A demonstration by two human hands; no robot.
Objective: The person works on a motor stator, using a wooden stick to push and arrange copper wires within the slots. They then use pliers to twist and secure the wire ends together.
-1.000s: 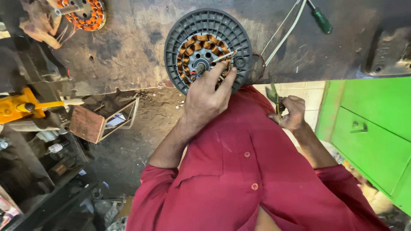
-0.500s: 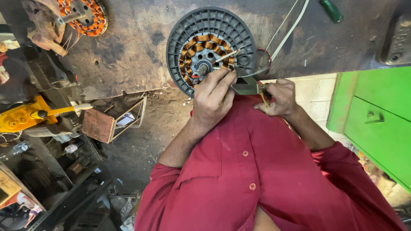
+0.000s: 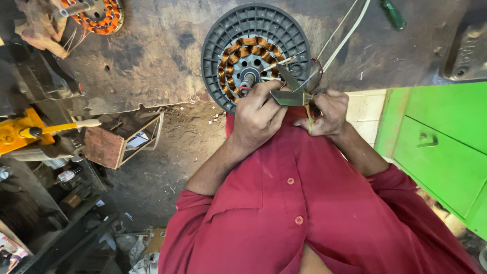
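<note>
Scissors at a grey motor disc on a worn workbench.

The round grey motor stator (image 3: 256,53), ringed with copper coils, lies at the bench's (image 3: 152,56) near edge. The left hand (image 3: 258,116) curls against its lower rim, fingers pinched at the scissor blades. The right hand (image 3: 327,114), just right of the disc, is closed around open scissors (image 3: 291,94). Left of the stator and below the bench, an open wooden box (image 3: 124,144) holds a whitish packet; its label is too small to tell.
</note>
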